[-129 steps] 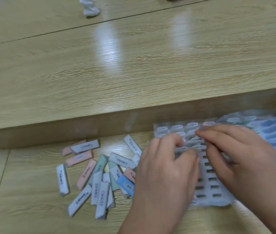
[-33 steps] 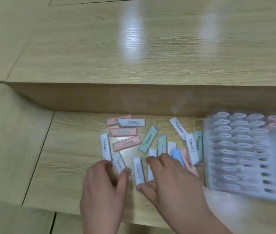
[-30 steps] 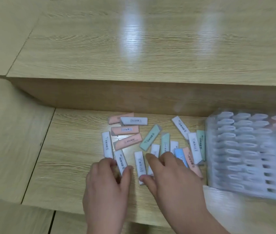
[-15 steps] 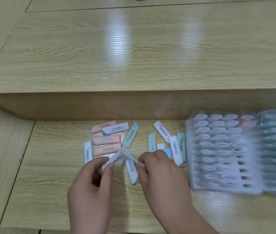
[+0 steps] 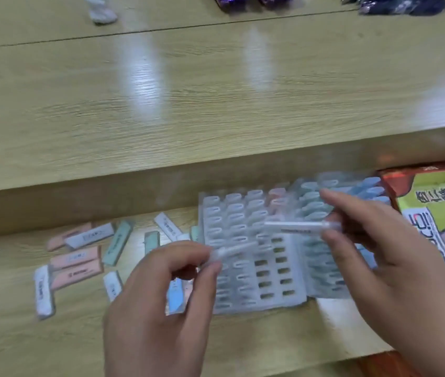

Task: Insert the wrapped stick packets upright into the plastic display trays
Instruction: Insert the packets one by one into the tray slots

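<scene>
The left hand [image 5: 158, 308] pinches the left packet [image 5: 236, 248] by one end, between thumb and forefinger, with the other fingers curled beneath. The white stick juts out from that pinch up and to the right, its free end over the tray [image 5: 243, 303]. The right hand [image 5: 384, 257] holds the right packet [image 5: 294, 227] in the same way, thumb below and forefinger above. This stick lies about level and points left from the fingertips, over the tray's middle rows (motion blur hides whether either stick touches the plastic). The two pinches are apart, with the tray's open slots below and between them. Under the right hand's knuckles lies the second tray [image 5: 324, 293], filled with blue and green sticks. To the left of the left pinch, loose packets [image 5: 80, 258] lie flat on the desk [image 5: 25, 336], some pink, some white, some green. Beyond the right wrist sits an orange box [image 5: 433, 208].
</scene>
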